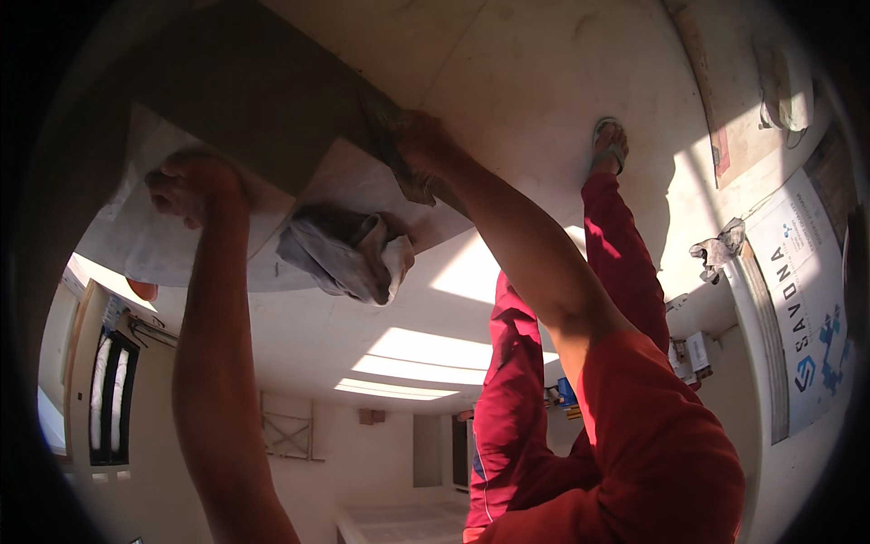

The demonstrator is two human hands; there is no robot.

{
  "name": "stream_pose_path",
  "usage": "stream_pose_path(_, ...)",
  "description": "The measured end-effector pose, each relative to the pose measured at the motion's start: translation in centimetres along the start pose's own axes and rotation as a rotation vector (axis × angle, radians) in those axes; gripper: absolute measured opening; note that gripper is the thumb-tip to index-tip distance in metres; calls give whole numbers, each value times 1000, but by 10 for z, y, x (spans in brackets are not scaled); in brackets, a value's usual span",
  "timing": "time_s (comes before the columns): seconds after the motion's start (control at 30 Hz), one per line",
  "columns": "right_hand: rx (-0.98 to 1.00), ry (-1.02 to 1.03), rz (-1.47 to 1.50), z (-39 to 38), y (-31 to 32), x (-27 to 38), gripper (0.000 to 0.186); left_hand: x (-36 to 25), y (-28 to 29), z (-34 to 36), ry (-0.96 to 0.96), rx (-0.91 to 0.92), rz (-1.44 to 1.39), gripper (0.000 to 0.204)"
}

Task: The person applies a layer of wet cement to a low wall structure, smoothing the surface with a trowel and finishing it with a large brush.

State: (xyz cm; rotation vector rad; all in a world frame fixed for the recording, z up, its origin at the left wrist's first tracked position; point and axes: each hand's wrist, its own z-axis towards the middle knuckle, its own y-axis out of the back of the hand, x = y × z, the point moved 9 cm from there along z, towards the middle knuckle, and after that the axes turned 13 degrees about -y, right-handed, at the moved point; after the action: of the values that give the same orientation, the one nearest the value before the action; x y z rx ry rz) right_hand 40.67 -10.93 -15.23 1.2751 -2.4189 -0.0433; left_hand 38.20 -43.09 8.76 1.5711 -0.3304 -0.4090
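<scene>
My right hand (pixel 422 143) is closed around a long, dark, flat-edged tool (pixel 395 150); shade hides its exact kind. The tool lies along the edge of a dark brown, flat rectangular area (pixel 245 91). Farther left, my left hand (pixel 192 186) rests on a pale sheet-like surface (pixel 136 168) beside the dark area. Its fingers are curled, and whether anything is inside them cannot be seen. A crumpled grey cloth (pixel 344 252) lies between my forearms, close to the near edge of the pale surface.
My sandalled foot (pixel 611 145) stands on the pale floor (pixel 544 72) at the right. Past it are a crumpled grey piece (pixel 720 247) and a white printed panel (pixel 802 308). A small orange object (pixel 142 290) shows at the left. Sunlit patches cross the floor.
</scene>
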Motion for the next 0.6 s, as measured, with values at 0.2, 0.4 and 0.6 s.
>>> stream_pose_path(0.2,21,-54,38,-39,1,-51,42,11,5,-1,17,-10,-2,66)
stream_pose_path(0.4,-12,59,-13,20,-17,-21,46,4,-1,2,10,-6,15,66)
stream_pose_path(0.6,62,42,88,-13,-1,-21,45,18,-4,3,21,26,48,68)
